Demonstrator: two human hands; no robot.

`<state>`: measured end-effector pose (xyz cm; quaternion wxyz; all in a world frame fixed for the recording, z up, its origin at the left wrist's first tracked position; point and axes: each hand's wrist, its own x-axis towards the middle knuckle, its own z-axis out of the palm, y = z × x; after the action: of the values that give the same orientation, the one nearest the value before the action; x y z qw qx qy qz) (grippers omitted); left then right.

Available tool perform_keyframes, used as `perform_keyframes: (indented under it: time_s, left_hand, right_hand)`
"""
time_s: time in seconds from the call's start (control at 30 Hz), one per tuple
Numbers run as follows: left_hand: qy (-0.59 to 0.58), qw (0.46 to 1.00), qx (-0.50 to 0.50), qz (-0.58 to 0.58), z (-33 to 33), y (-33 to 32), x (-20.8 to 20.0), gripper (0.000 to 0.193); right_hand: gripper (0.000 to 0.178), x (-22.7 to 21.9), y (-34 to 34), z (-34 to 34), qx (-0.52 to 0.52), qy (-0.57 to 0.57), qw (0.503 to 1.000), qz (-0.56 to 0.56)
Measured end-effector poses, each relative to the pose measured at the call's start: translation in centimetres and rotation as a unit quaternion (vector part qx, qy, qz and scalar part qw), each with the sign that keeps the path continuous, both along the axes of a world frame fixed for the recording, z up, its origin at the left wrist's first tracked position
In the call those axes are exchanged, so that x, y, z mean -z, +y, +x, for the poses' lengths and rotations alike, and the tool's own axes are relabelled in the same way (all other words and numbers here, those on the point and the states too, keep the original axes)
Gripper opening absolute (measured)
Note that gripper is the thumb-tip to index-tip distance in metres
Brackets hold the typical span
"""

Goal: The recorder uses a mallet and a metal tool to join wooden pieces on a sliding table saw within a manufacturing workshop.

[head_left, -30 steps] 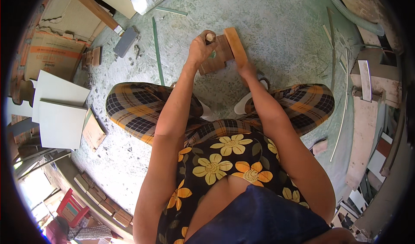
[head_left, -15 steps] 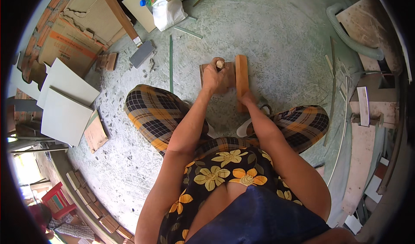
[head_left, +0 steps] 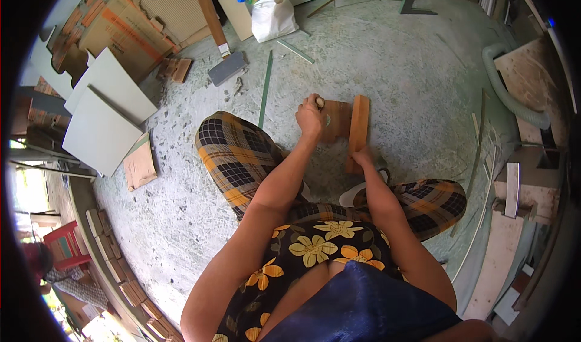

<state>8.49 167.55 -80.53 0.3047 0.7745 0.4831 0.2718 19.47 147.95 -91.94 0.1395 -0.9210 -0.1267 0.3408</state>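
My left hand is closed around a thing with a round, pale end, like the butt of a handle; the rest of it is hidden in my fist. That fist is at the left side of a flat, reddish-brown wooden board lying on the floor in front of me. Along the board's right side runs a lighter orange-brown wooden bar, longer than the board. My right hand grips this bar at its near end, with the fingers partly hidden.
My bent knees in plaid trousers flank the work. Beyond lie a grey-headed, long-handled tool, a white plastic bag and thin strips. White panels lean at left; a grey hose hangs at right. Someone sits at far lower left.
My view has shifted, so the scene sits differently. My left fist has moved toward the board's left edge, uncovering more of the board. My right hand stays at the bar's near end.
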Motion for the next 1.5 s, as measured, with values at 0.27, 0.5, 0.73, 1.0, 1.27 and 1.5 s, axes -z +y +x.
perform_keyframes:
  time_s: [0.27,0.5,0.73,1.0,1.27,1.5]
  left_hand:
    - [0.007,0.999,-0.028,-0.041,0.1,0.7,1.7,0.029]
    - [0.004,0.999,0.016,0.04,0.7,-0.8,-0.2,0.026]
    - [-0.046,0.99,0.115,0.073,1.3,-3.0,-2.3,0.028]
    - [-0.029,0.964,0.253,0.082,2.4,-6.5,-1.5,0.032]
    - [0.008,0.961,0.251,0.114,3.4,-6.5,1.2,0.024]
    - [0.012,0.96,0.272,0.063,4.5,-5.6,0.5,0.023]
  right_hand:
    - [0.057,-0.8,0.6,0.2,0.037,0.028,0.997,0.055]
    - [0.056,-1.8,1.8,-1.5,0.023,0.025,0.994,0.103]
    - [0.059,0.6,0.5,0.3,0.048,0.027,0.971,0.231]
    - [0.053,-0.6,0.4,1.8,0.132,0.054,0.97,0.196]
    - [0.04,-7.8,2.3,1.3,0.159,0.007,0.947,0.281]
    - [0.039,-12.0,2.5,1.5,0.176,0.003,0.912,0.371]
